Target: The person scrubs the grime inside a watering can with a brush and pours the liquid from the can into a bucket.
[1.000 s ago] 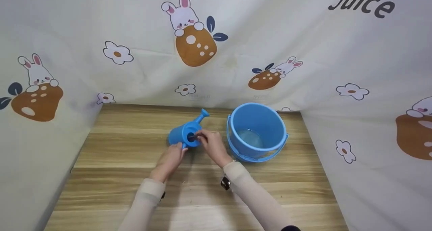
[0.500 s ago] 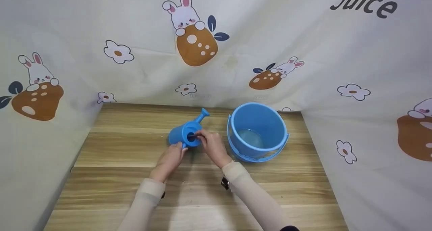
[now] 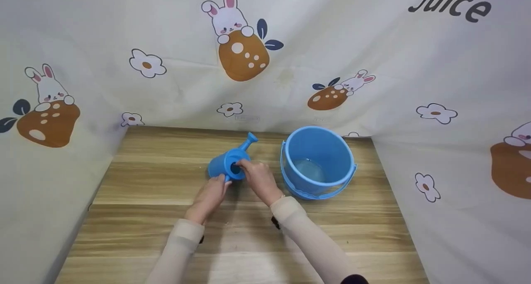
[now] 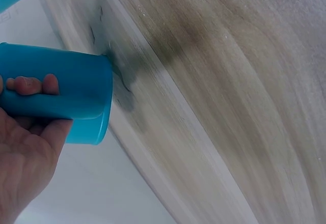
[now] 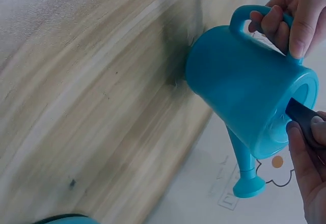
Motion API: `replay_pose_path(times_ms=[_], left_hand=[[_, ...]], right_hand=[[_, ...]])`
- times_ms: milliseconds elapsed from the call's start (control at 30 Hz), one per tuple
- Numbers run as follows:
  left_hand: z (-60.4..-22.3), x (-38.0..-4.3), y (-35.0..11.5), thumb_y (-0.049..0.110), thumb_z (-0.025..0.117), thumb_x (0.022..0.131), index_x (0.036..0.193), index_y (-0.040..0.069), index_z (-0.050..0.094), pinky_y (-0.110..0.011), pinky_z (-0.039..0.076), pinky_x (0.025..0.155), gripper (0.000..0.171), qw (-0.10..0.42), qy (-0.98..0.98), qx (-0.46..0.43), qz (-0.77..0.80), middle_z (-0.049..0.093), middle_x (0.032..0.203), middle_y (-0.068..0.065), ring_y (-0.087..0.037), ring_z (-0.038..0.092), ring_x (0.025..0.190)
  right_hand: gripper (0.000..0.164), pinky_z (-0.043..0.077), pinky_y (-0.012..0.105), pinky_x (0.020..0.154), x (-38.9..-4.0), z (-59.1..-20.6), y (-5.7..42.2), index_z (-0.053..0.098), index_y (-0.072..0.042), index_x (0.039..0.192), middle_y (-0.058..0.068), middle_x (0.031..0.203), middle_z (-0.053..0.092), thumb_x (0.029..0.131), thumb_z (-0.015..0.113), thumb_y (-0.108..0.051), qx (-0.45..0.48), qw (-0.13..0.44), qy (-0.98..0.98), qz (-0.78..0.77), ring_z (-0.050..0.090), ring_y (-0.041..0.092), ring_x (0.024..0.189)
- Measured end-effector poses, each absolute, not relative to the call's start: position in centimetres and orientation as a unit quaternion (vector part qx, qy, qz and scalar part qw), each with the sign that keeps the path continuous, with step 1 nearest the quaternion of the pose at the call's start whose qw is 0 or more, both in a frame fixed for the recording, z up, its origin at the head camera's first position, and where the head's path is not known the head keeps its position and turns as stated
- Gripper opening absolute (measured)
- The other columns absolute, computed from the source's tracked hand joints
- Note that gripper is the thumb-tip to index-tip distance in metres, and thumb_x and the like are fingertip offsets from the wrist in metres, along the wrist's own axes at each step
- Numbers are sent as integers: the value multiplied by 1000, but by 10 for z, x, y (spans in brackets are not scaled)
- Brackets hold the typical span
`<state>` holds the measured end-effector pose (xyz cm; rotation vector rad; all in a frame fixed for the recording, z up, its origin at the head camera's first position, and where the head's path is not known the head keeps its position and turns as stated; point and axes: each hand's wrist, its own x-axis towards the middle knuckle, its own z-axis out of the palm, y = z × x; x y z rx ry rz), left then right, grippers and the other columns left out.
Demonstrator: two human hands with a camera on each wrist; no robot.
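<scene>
As the left grip [image 3: 210, 194] holds the can [image 3: 219, 167], the right [image 3: 262, 180] pinches something dark [image 5: 302, 121] at its opening [image 3: 235, 169], clear of the bucket [image 3: 319, 147].

Wood-grain surface [image 3: 145, 192], bright sheen [image 3: 249, 269] at near edge. Pale sheeting [image 3: 178, 30] on three sides; printed rabbits [image 3: 229, 21], flowers [image 3: 147, 64], dark "Juice" lettering [image 3: 456, 6].

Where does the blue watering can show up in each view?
Head: watering can just left of and below centre.
Left wrist: at the left edge, partly cut off.
Right wrist: in the right half of the picture.
Shared landmark: the left hand holding it.
</scene>
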<state>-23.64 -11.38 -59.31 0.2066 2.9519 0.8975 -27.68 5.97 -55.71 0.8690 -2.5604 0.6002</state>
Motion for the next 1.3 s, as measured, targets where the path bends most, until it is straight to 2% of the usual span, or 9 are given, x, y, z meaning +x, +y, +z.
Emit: replay_pose_path(times_ms=[267,400,567,733,867,1000,1133,1300], left_hand=[[-598,-237,-115,22,52,104,101,1,53,-50,52,75,21,-5,954,78,289,61,86,-14,-32,64,82],[-597,-237,-114,23,51,104,102,2,54,-49,52,74,22,3,955,72,287,61,86,-14,-30,63,81],[-594,-236,-113,25,50,105,104,2,54,-48,53,75,24,14,955,69,289,62,89,-15,-31,63,84],[-594,-236,-114,25,49,105,104,3,54,-49,53,77,23,14,954,64,293,62,90,-15,-32,64,86],[-593,-238,-112,25,50,105,104,2,54,-49,53,78,23,19,954,64,291,61,91,-15,-32,63,86],[-591,-240,-110,25,50,105,103,1,54,-49,52,76,24,20,955,64,289,61,89,-15,-32,62,85],[-591,-240,-108,22,52,104,99,1,54,-50,52,75,22,5,957,69,280,62,87,-17,-34,64,84],[-590,-239,-106,23,53,104,97,1,54,-49,52,72,22,6,958,64,280,62,86,-16,-33,64,82]], right_hand=[[14,59,28,70,-277,-556,57,68,-16,106,3,93,76,97,62,-8,320,202,-912,159,73,16,82],[18,59,28,68,-277,-554,56,68,-16,106,3,93,76,93,66,-4,336,210,-909,128,73,16,81],[15,58,27,66,-277,-554,57,68,-18,98,-2,92,74,91,69,-5,378,256,-888,44,70,14,80],[12,58,25,71,-278,-550,56,73,-19,94,-3,97,73,90,72,-7,402,267,-876,4,69,13,87],[12,58,22,76,-279,-544,57,77,-17,91,-4,95,74,86,75,-7,406,245,-880,-9,69,11,90],[12,58,24,69,-278,-537,56,77,-16,87,-3,85,73,85,75,-5,394,214,-894,-4,69,11,80],[16,57,28,62,-276,-526,53,79,-17,89,0,84,76,86,72,-2,359,136,-923,16,71,14,73],[25,59,28,70,-278,-516,51,80,-16,98,1,96,78,90,66,3,315,51,-944,79,73,16,83]])
